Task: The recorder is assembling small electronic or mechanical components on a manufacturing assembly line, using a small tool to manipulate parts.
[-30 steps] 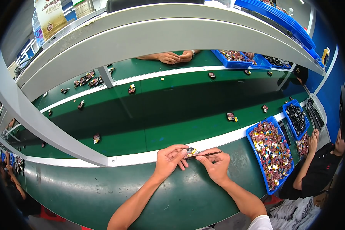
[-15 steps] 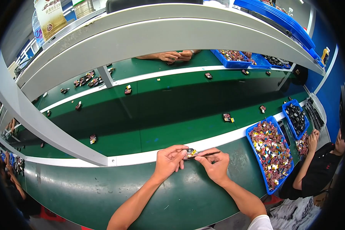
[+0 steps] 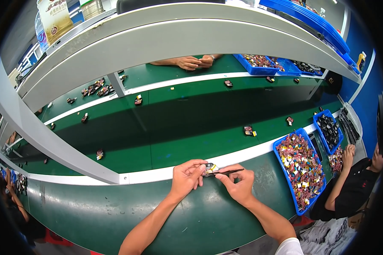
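Note:
My left hand (image 3: 184,180) is closed on a small black-cased electronic part (image 3: 209,166) with a yellow bit on it, thumb pressed against its near side. Between the thumb and fingers of my right hand (image 3: 241,186) lies a thin, dark, stick-like tool (image 3: 232,171). Its left end meets the part, but my fingers and the small size hide the exact contact. Both hands are together above the near edge of the green bench (image 3: 157,212), beside the white rail.
A blue tray (image 3: 300,172) heaped with small reddish parts stands at right, with a smaller blue tray (image 3: 328,132) of black pieces behind it. Scattered parts (image 3: 249,130) ride on the green belt (image 3: 187,114). A grey frame (image 3: 72,131) crosses at left; co-workers sit right and opposite.
The parts on the belt have shifted slightly to the left. My hands stay almost in place, with the part and the tool tilted a little differently.

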Demonstrator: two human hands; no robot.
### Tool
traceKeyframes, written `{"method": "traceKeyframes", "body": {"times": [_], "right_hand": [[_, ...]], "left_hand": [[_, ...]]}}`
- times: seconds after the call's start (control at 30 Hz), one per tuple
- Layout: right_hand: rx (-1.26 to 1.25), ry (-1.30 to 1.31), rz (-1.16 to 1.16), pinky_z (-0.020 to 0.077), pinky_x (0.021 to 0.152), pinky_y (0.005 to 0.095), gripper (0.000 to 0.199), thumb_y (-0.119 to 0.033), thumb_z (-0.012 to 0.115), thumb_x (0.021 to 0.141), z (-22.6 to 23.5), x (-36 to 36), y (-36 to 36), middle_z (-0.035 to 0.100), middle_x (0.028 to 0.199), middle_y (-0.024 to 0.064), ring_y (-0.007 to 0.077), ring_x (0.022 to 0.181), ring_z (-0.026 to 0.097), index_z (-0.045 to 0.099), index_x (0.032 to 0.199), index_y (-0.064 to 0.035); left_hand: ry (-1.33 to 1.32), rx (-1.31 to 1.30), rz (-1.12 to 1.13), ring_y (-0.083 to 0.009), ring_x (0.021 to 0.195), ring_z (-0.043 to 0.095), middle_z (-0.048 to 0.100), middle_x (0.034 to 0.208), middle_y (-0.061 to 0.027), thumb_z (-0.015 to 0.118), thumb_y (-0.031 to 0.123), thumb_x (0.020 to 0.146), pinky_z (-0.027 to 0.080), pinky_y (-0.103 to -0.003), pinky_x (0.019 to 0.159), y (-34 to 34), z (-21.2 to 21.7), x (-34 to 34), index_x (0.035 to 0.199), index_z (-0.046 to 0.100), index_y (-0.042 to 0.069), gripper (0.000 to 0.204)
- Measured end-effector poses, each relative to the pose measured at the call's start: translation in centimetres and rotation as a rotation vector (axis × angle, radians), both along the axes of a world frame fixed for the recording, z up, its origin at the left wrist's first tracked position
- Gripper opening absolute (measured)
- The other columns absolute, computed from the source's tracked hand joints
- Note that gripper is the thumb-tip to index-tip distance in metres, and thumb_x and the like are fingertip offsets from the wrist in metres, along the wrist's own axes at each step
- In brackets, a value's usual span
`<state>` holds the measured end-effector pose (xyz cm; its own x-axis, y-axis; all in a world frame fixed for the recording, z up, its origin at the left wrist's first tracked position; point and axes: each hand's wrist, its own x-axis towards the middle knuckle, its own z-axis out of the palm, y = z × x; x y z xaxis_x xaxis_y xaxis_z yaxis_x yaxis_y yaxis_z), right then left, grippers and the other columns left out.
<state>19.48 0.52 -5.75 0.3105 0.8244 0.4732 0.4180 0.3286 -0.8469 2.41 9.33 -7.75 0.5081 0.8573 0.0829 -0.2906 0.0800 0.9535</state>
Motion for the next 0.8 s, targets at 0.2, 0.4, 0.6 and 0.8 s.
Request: {"method": "traceKeyframes", "body": {"times": [0.2, 0.4, 0.6, 0.8], "right_hand": [[0.079, -0.146, -0.007, 0.0319, 0.044, 0.0228, 0.012, -0.002, 0.083, 0.077, -0.20, 0.10, 0.04, 0.073, 0.074, 0.0040, 0.0040, 0.041, 0.041, 0.077, 0.087, -0.0034], [0.148, -0.228, -0.008, 0.0333, 0.043, 0.0251, 0.012, -0.004, 0.084, 0.075, 0.40, -0.19, 0.07, 0.073, 0.071, 0.0023, 0.0069, 0.040, 0.040, 0.077, 0.084, -0.0058], [0.228, -0.302, -0.002, 0.0338, 0.044, 0.0249, 0.012, -0.004, 0.084, 0.074, 0.22, -0.05, 0.16, 0.075, 0.073, 0.0001, 0.0087, 0.039, 0.043, 0.077, 0.082, -0.0087], [0.254, -0.376, 0.009, 0.0334, 0.043, 0.0242, 0.010, -0.001, 0.081, 0.075, 0.73, -0.40, -0.07, 0.077, 0.079, 0.0024, 0.0088, 0.042, 0.053, 0.075, 0.080, -0.0070]], "left_hand": [[0.010, -0.001, -0.014, -0.0080, 0.053, 0.059, 0.067, 0.076, -0.0073, 0.061, 0.005, 0.099, 0.038, -0.020, 0.040, -0.05, 0.10, 0.03, 0.113, 0.068, -0.006, 0.020], [0.011, -0.024, -0.041, -0.0093, 0.053, 0.061, 0.068, 0.076, -0.0084, 0.061, 0.007, 0.099, 0.041, -0.021, 0.041, 0.24, -0.05, -0.23, 0.114, 0.068, -0.006, 0.021], [0.027, -0.081, -0.103, -0.0119, 0.055, 0.063, 0.071, 0.084, -0.0135, 0.064, 0.006, 0.097, 0.045, -0.022, 0.041, 0.74, 0.16, -0.17, 0.116, 0.067, -0.009, 0.024], [0.045, -0.048, -0.088, -0.0078, 0.054, 0.059, 0.068, 0.076, -0.0064, 0.067, 0.005, 0.095, 0.042, -0.021, 0.042, 0.40, 0.22, -0.11, 0.117, 0.067, -0.007, 0.025]]}}
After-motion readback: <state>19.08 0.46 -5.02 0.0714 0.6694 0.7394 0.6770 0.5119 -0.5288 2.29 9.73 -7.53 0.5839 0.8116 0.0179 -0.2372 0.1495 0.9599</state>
